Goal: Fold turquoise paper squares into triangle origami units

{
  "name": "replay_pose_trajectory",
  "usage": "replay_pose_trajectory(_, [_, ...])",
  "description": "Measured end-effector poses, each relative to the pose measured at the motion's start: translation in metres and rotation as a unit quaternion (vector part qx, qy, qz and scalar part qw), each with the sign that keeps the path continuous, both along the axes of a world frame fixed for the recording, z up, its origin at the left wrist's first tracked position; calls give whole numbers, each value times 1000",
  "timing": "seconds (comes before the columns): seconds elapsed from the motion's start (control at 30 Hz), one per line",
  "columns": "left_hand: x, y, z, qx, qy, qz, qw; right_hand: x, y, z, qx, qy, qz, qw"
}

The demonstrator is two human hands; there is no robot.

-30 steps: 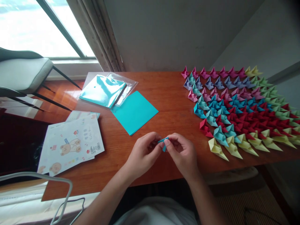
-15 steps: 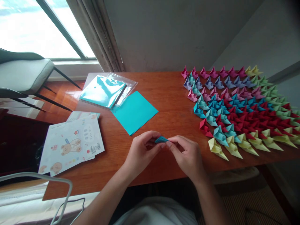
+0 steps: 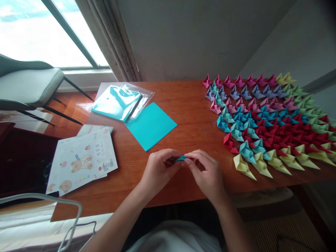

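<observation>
A small folded piece of blue paper [image 3: 180, 159] is pinched between my two hands, over the near part of the table. My left hand [image 3: 162, 166] closes on its left side with thumb and fingers. On its right end, my right hand [image 3: 206, 170] pinches with the thumb and index finger. Fingers cover much of the fold, so its full shape is hidden. Just beyond my hands lies a small stack of square turquoise paper [image 3: 152, 126]. Many folded paper boats [image 3: 245, 152] in several colours stand in rows to the right.
A clear plastic packet of turquoise paper [image 3: 115, 103] lies at the table's far left. Nearer, sheets printed with bears [image 3: 84, 159] overlap the left edge. A grey chair [image 3: 31, 84] stands by the window. A white bent tube [image 3: 76, 217] rises at the lower left.
My hands have drawn slightly closer together around the folded blue paper, and less of it shows. The paper stack and the boats stay where they were.
</observation>
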State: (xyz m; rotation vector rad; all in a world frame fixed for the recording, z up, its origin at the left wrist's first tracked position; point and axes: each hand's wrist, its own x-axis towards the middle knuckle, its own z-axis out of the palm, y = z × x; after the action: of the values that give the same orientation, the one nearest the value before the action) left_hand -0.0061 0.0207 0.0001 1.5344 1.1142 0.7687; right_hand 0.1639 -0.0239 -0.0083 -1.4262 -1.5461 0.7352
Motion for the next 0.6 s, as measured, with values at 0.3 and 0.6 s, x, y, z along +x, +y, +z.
replay_pose_trajectory(0.3, [-3,2,-5,67,14,-1,998,5,0,-6,8,9,-19,1000])
replay_pose_trajectory(0.6, [-3,3,-1,127,7,-19,992,5,2,-8,11,6,-13,1000])
